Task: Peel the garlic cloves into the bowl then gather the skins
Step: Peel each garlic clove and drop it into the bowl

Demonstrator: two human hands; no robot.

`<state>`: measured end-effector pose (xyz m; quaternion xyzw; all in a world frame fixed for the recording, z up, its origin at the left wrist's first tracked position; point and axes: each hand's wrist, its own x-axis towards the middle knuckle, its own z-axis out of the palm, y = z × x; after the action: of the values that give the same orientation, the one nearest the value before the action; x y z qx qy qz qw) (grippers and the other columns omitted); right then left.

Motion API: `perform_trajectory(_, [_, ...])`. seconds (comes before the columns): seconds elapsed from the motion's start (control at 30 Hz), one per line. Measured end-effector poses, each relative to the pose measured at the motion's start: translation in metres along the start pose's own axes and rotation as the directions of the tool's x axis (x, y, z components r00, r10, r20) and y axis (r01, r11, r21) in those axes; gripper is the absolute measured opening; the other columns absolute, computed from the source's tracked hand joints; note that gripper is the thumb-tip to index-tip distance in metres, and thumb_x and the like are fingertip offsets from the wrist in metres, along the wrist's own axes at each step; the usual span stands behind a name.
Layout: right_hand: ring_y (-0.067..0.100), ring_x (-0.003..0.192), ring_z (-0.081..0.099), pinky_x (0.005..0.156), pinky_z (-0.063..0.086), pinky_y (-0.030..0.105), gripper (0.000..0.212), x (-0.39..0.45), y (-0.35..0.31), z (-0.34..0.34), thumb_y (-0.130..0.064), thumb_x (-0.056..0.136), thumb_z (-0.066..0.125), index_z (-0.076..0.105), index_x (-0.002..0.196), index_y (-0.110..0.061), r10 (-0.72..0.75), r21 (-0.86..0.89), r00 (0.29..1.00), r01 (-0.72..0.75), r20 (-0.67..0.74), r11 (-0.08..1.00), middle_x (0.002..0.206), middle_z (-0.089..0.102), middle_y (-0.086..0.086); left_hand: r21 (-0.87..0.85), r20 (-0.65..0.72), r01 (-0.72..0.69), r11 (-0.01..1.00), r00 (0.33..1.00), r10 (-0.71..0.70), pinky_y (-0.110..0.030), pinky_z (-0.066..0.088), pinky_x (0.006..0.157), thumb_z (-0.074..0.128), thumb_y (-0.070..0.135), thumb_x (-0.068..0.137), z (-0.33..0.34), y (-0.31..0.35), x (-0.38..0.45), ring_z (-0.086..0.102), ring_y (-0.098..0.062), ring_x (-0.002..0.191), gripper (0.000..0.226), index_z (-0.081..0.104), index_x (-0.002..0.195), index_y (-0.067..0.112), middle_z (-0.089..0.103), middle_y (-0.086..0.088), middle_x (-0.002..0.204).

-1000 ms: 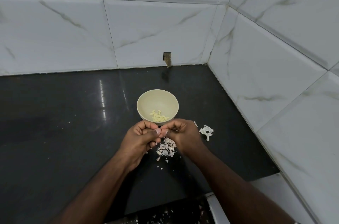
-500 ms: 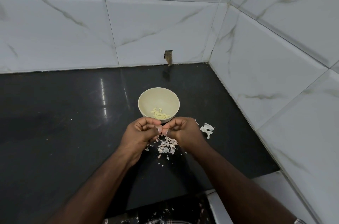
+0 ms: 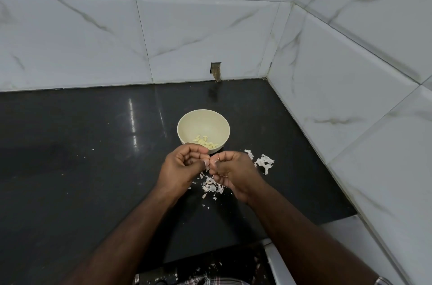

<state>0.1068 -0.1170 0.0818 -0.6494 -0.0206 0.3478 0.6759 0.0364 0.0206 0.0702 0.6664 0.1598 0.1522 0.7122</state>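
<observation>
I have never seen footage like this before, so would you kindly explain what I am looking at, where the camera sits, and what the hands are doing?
There is no machine here: a person wears a wide-angle camera on the head, looking forward and down, so you see their own two arms reaching into the view. The left hand and right hand meet fingertip to fingertip, both with fingers curled, working at something tiny between them. It is probably a garlic clove, but the fingers hide it. Just beyond them stands a cream bowl with a few peeled cloves at its bottom. It sits on a glossy black counter in a corner of white marbled wall tiles. Papery garlic skins lie scattered under the hands, with a larger scrap to the right.
</observation>
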Motion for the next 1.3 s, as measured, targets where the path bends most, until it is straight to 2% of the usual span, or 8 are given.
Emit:
perform_trajectory(0.1, [0.013,0.064,0.061,0.059,0.05,0.023,0.005,-0.001,0.003,0.002,0.005,0.088,0.067,0.071,0.091,0.002,-0.159,-0.115,0.986,0.153,-0.049,0.982,0.074,0.068,0.013,-0.042,-0.064,0.064,0.997,0.996,-0.066,-0.022,0.054,0.065,0.07,-0.012,0.082,0.001,-0.003,0.001,0.065,-0.012,0.068,0.022,0.07,0.093,0.007,0.071,-0.008,0.077])
perform_trajectory(0.17, [0.011,0.065,0.062,0.063,0.053,0.022,0.011,0.0,0.004,0.002,0.003,0.085,0.073,0.071,0.096,0.002,-0.232,-0.183,0.97,0.214,-0.079,0.959,0.076,0.069,0.013,-0.047,-0.084,0.099,0.994,0.991,-0.102,-0.025,0.052,0.063,0.071,-0.01,0.083,0.0,-0.006,0.001,0.062,-0.012,0.062,0.021,0.07,0.091,0.009,0.07,-0.009,0.074])
perform_trajectory(0.3, [0.013,0.074,0.067,0.073,0.056,0.025,0.013,0.004,0.006,0.001,0.0,0.083,0.076,0.073,0.087,-0.012,-0.347,-0.288,0.935,0.315,-0.069,0.904,0.082,0.073,0.013,0.004,-0.083,0.128,0.992,0.988,-0.127,-0.033,0.05,0.066,0.071,-0.005,0.083,0.0,-0.006,0.0,0.06,-0.023,0.066,0.013,0.074,0.088,0.007,0.069,-0.026,0.078])
perform_trajectory(0.57, [0.013,0.075,0.066,0.077,0.058,0.035,0.024,0.007,0.011,0.006,0.001,0.083,0.073,0.07,0.079,-0.023,-0.441,-0.332,0.893,0.391,-0.089,0.859,0.081,0.073,0.009,-0.276,-0.109,0.225,0.935,0.959,-0.263,-0.02,0.053,0.06,0.067,-0.008,0.085,0.007,-0.004,-0.004,0.06,-0.014,0.061,0.011,0.072,0.088,0.002,0.068,-0.013,0.073])
perform_trajectory(0.7, [0.008,0.078,0.068,0.076,0.055,0.023,0.021,0.008,0.008,0.003,0.006,0.083,0.071,0.073,0.087,-0.015,-0.409,-0.286,0.91,0.373,-0.074,0.883,0.085,0.075,0.006,-0.266,-0.134,0.174,0.948,0.967,-0.215,-0.021,0.049,0.058,0.068,-0.01,0.084,0.008,-0.003,-0.001,0.055,-0.014,0.059,0.016,0.071,0.087,0.005,0.065,-0.01,0.07])
perform_trajectory(0.97, [0.007,0.068,0.067,0.069,0.055,0.032,0.002,0.006,0.006,0.0,-0.015,0.081,0.076,0.077,0.082,-0.016,-0.377,-0.443,0.925,0.319,-0.046,0.838,0.075,0.075,-0.003,-0.247,-0.121,0.147,0.958,0.976,-0.181,-0.017,0.049,0.056,0.068,-0.011,0.084,0.008,-0.002,-0.005,0.058,-0.009,0.058,0.016,0.07,0.089,0.004,0.065,-0.006,0.067])
perform_trajectory(1.17, [0.002,0.061,0.061,0.058,0.047,0.018,0.007,0.0,-0.002,0.002,-0.005,0.082,0.073,0.078,0.082,-0.01,-0.334,-0.377,0.942,0.302,-0.021,0.876,0.068,0.072,0.0,-0.155,-0.128,0.107,0.982,0.983,-0.128,-0.021,0.055,0.066,0.07,-0.013,0.082,0.006,-0.003,-0.006,0.063,-0.014,0.068,0.018,0.071,0.088,0.004,0.069,-0.007,0.071])
perform_trajectory(1.3, [0.014,0.064,0.061,0.061,0.05,0.029,0.006,-0.002,-0.006,0.001,-0.006,0.08,0.074,0.078,0.08,-0.01,-0.322,-0.354,0.947,0.298,-0.008,0.886,0.074,0.073,0.014,-0.101,-0.116,0.075,0.992,0.989,-0.087,-0.022,0.057,0.069,0.071,-0.013,0.081,0.006,-0.001,-0.007,0.067,-0.014,0.071,0.017,0.073,0.087,0.003,0.073,-0.01,0.077])
